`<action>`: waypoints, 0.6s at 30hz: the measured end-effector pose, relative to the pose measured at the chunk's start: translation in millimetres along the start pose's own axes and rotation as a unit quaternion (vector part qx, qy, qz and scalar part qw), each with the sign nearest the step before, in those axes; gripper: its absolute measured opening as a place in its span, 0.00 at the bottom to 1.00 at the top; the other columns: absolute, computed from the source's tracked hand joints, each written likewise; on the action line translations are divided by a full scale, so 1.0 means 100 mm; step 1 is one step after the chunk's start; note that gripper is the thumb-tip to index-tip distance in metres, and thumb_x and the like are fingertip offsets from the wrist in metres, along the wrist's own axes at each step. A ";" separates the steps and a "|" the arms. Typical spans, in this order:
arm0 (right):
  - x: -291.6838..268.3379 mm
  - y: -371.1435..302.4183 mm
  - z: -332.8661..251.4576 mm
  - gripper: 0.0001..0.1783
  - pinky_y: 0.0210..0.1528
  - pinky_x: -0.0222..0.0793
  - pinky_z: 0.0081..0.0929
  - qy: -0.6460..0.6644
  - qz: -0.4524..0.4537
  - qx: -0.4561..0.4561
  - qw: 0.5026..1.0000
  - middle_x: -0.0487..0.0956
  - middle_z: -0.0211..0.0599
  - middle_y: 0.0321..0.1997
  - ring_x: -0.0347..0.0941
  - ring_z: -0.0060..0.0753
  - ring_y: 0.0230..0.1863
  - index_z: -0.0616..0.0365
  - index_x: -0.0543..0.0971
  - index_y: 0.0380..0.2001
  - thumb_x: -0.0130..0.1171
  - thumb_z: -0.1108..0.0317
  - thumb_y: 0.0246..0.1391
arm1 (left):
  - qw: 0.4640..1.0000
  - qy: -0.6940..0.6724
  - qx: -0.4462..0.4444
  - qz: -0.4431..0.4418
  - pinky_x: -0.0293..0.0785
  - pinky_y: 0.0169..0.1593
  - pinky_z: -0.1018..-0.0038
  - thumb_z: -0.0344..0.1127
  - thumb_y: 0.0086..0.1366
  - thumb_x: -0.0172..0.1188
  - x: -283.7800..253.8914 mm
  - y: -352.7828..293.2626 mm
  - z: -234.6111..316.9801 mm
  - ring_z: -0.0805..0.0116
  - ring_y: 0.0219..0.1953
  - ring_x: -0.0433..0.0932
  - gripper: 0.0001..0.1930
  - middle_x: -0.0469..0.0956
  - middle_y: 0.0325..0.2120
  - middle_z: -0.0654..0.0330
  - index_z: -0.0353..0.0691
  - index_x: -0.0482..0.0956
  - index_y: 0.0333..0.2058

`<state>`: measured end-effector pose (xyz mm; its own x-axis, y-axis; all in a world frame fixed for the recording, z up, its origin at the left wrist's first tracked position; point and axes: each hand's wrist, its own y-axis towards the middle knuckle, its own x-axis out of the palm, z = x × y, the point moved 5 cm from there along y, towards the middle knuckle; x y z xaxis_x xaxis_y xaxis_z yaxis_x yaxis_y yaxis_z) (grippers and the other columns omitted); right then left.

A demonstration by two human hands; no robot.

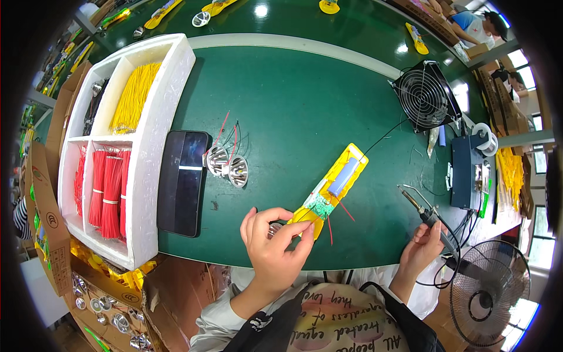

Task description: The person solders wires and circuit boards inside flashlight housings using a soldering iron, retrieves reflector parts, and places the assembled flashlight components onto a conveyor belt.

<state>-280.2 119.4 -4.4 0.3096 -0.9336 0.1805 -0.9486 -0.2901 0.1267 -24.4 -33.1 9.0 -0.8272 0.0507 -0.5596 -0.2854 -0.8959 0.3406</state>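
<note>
My left hand is closed in a pinch, thumb and index finger at the near end of a yellow plastic flashlight housing. Inside that housing lie a blue cylindrical battery and a small green circuit board. Red wires stick out past its right side. A silver reflector cup shows partly behind my left fingers. In my right hand is a soldering iron, its tip pointing up and left, apart from the housing.
A white foam box holds red, yellow and black wires at left. Beside it lie a black phone and two wired reflector cups. At right stand a black square fan, a blue soldering station and a round fan.
</note>
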 end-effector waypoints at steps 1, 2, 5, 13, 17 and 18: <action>0.01 -0.02 -0.04 0.06 0.17 0.54 0.09 -0.004 -0.006 -0.014 1.000 0.69 0.32 0.21 0.61 0.14 0.16 0.61 0.65 0.30 0.45 0.69 0.54 | 1.000 -0.002 -0.002 0.006 0.57 0.49 0.57 0.29 0.40 0.64 0.00 0.00 0.00 0.68 0.31 0.68 0.07 0.68 0.28 0.64 0.44 0.77 0.22; 0.04 -0.05 -0.07 0.06 0.17 0.54 0.09 -0.004 -0.006 -0.012 1.000 0.69 0.32 0.21 0.61 0.14 0.16 0.61 0.65 0.30 0.45 0.69 0.54 | 1.000 -0.004 -0.005 0.011 0.58 0.49 0.58 0.29 0.40 0.64 0.00 0.01 0.01 0.68 0.31 0.68 0.07 0.68 0.28 0.64 0.44 0.76 0.21; 0.15 -0.22 -0.27 0.09 0.16 0.54 0.10 -0.022 -0.031 -0.074 0.997 0.67 0.35 0.21 0.59 0.16 0.14 0.62 0.62 0.32 0.46 0.69 0.51 | 1.000 0.006 -0.009 0.018 0.58 0.49 0.58 0.29 0.40 0.64 0.00 0.02 0.02 0.68 0.31 0.68 0.06 0.68 0.28 0.63 0.43 0.76 0.21; 0.64 -0.63 -0.47 0.17 0.18 0.64 0.15 -0.111 -0.216 -0.140 0.960 0.69 0.33 0.14 0.66 0.20 0.13 0.62 0.62 0.28 0.56 0.62 0.46 | 0.999 -0.009 -0.012 0.032 0.59 0.49 0.57 0.29 0.40 0.63 -0.01 -0.01 -0.02 0.70 0.28 0.67 0.07 0.68 0.28 0.66 0.44 0.76 0.21; 0.72 -0.67 -0.37 0.16 0.20 0.63 0.16 -0.111 -0.268 -0.106 0.951 0.71 0.38 0.14 0.67 0.23 0.14 0.62 0.62 0.29 0.56 0.65 0.46 | 1.000 -0.007 -0.010 0.028 0.60 0.48 0.57 0.27 0.37 0.63 -0.01 0.00 0.00 0.68 0.30 0.69 0.07 0.68 0.27 0.64 0.42 0.76 0.20; 0.73 -0.67 -0.36 0.16 0.20 0.63 0.16 -0.111 -0.270 -0.104 0.951 0.71 0.38 0.14 0.67 0.23 0.14 0.62 0.62 0.29 0.56 0.65 0.46 | 1.000 -0.005 -0.012 0.028 0.60 0.48 0.57 0.27 0.37 0.63 -0.01 0.00 0.00 0.68 0.30 0.69 0.07 0.68 0.27 0.64 0.42 0.76 0.20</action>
<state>-191.4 77.8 35.4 0.7045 -0.6884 -0.1724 -0.6145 -0.7133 0.3369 -23.7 -33.5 9.8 -0.8466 0.0049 -0.5322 -0.2268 -0.9080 0.3524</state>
